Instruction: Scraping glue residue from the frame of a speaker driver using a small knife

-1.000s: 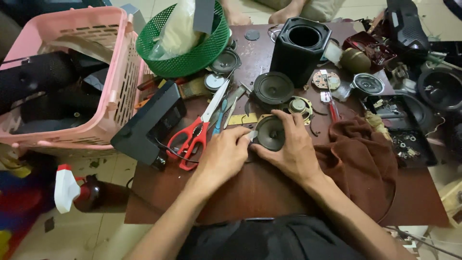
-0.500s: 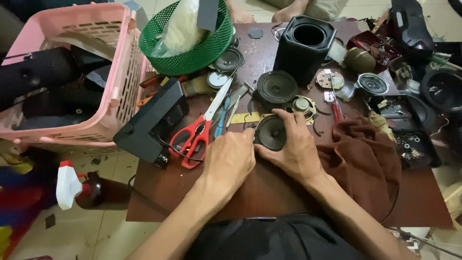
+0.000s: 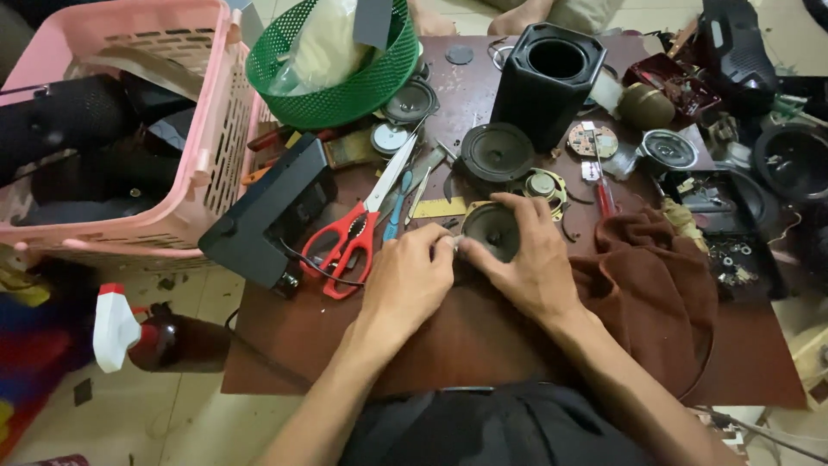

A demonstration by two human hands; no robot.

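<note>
We hold the speaker (image 3: 493,231) flat on the table (image 3: 483,345), cone up. Our right hand (image 3: 533,259) cups its rim, grip closed on it; our left hand (image 3: 405,280) pinches its left edge, red scissors (image 3: 352,237) just left.

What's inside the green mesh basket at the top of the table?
Inside the round green plastic mesh basket lie a crumpled clear plastic bag and a dark flat rectangular piece. The bag covers whatever lies beneath.
</note>
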